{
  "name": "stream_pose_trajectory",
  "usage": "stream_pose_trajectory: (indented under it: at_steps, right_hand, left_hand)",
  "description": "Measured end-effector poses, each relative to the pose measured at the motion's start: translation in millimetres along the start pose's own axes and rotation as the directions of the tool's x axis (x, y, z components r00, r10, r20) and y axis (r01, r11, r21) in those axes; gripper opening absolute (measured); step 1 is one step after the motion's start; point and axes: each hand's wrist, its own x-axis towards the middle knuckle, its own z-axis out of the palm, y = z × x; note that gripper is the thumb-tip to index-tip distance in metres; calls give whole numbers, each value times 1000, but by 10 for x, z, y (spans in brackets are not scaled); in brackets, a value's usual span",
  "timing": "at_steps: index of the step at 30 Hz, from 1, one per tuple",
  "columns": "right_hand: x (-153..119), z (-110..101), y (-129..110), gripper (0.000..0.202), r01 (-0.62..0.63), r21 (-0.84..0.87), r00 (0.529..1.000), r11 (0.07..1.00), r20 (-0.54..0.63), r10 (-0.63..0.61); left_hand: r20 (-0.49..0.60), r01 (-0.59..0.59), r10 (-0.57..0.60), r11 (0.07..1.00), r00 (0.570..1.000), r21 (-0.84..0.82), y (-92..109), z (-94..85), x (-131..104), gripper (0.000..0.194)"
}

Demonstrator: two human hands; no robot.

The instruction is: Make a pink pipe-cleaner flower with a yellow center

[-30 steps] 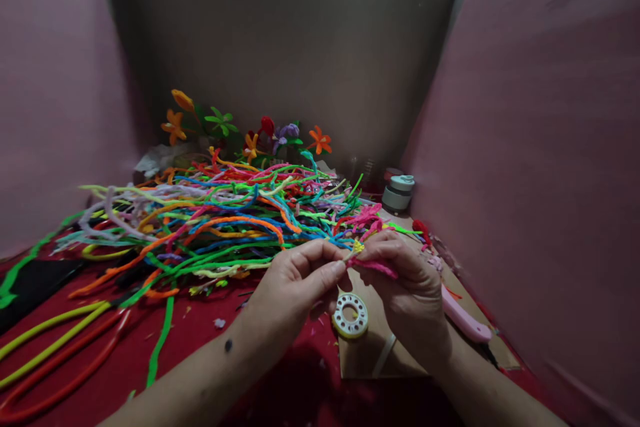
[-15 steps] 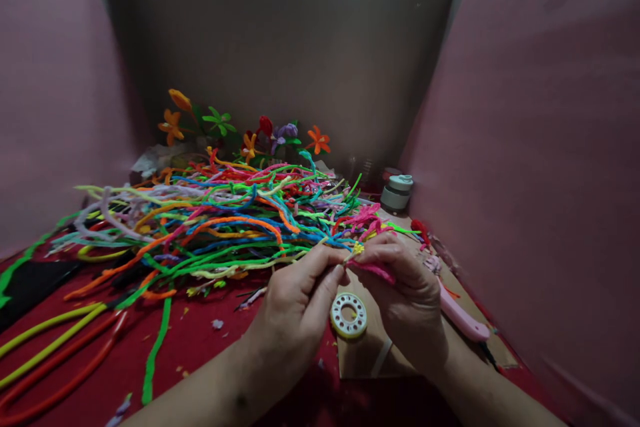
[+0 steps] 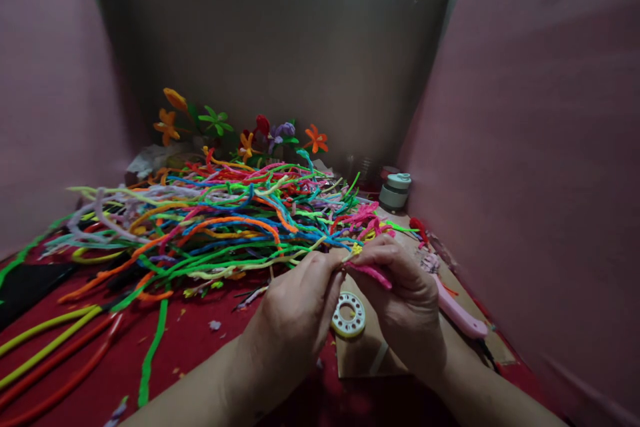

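Note:
My left hand and my right hand meet over the table, both closed in a pinch. Between their fingertips they hold a small pipe cleaner flower piece, with a yellow tuft on top and a pink pipe cleaner petal sticking out below my right fingers. Its lower end is hidden by my fingers. Just beneath my hands, a roll of tape with a white, holed core lies on a piece of cardboard.
A big heap of coloured pipe cleaners spreads behind and left of my hands. Pipe cleaner flowers stand at the back, with a lidded jar to their right. A pink-handled tool lies right. Red-and-yellow handles are left.
My left thumb and fingers have shifted slightly around the flower piece, and the pink petal is turned a little. The whole view has drifted slightly.

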Motion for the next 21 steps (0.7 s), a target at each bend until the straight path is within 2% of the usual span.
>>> stream_pose_trajectory:
  at_steps: [8,10,12,14,16,18,21]
  right_hand:
    - [-10,13,-2,18,26,-50,1000,998,-12,-26]
    - [-13,6,-3,19,29,-46,1000,999,-1,-29]
    - [-14,-4,-11,22,23,-26,1000,999,-9,-23]
    - [-11,-14,-24,25,-11,13,999,1000,-36,11]
    - [-2,-21,-36,26,-62,57,996,996,-67,66]
    - [12,-23,-42,25,-103,90,990,991,-92,111]
    - [45,-23,-38,23,-126,140,982,982,-120,143]
  left_hand:
    - [-40,13,-14,1000,999,-28,-29,-14,-7,24]
    - [-46,79,-84,992,995,-100,-11,-29,16,22]
    - [-28,214,-226,951,974,-223,20,-58,59,16]
    - [20,381,-405,840,914,-387,43,-97,117,12]
    - [106,498,-535,670,838,-550,39,-132,172,10]
    - [202,556,-592,508,780,-658,4,-154,209,12]
    - [299,580,-609,335,734,-742,-73,-153,229,13]
